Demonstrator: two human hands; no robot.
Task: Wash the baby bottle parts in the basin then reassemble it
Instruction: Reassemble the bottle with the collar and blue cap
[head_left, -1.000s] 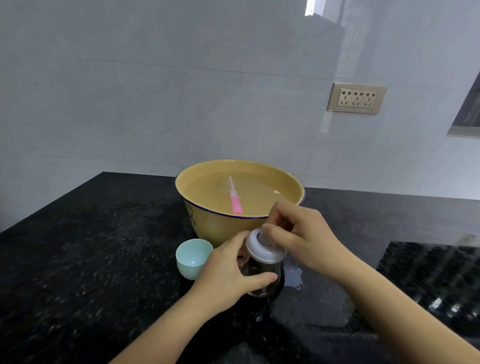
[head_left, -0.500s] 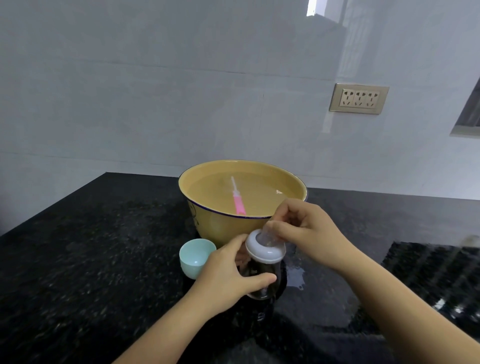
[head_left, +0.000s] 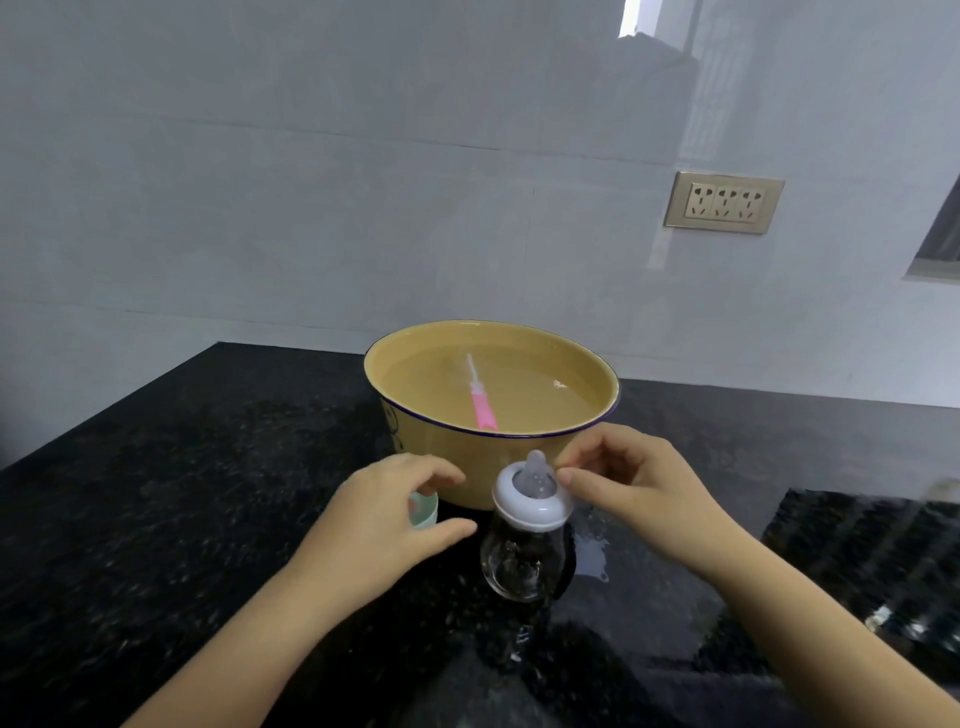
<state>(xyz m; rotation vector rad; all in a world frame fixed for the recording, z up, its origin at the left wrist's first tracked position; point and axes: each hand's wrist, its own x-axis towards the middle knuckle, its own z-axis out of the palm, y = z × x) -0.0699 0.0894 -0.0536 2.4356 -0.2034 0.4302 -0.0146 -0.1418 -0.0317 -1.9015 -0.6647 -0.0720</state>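
Note:
The clear glass baby bottle (head_left: 521, 564) stands upright on the black counter in front of the basin, with its white collar (head_left: 537, 514) and silicone nipple (head_left: 535, 472) fitted on top. My left hand (head_left: 382, 519) hovers just left of the bottle with fingers loosely curved, not touching it, and partly covers a small pale-green cap (head_left: 423, 513). My right hand (head_left: 641, 493) is at the collar's right edge, thumb and forefinger tips beside the nipple, gripping nothing. The yellow basin (head_left: 410, 431) holds water and a floating pink brush (head_left: 483, 408).
A small puddle (head_left: 592, 558) lies on the counter right of the bottle. A glossy black cooktop (head_left: 862, 566) fills the right side. The tiled wall behind carries a socket plate (head_left: 723, 202). The counter's left edge runs diagonally at far left.
My left hand has let go of the bottle body and moved left over the cap. My right hand has come off the nipple and collar, so the whole nipple now shows.

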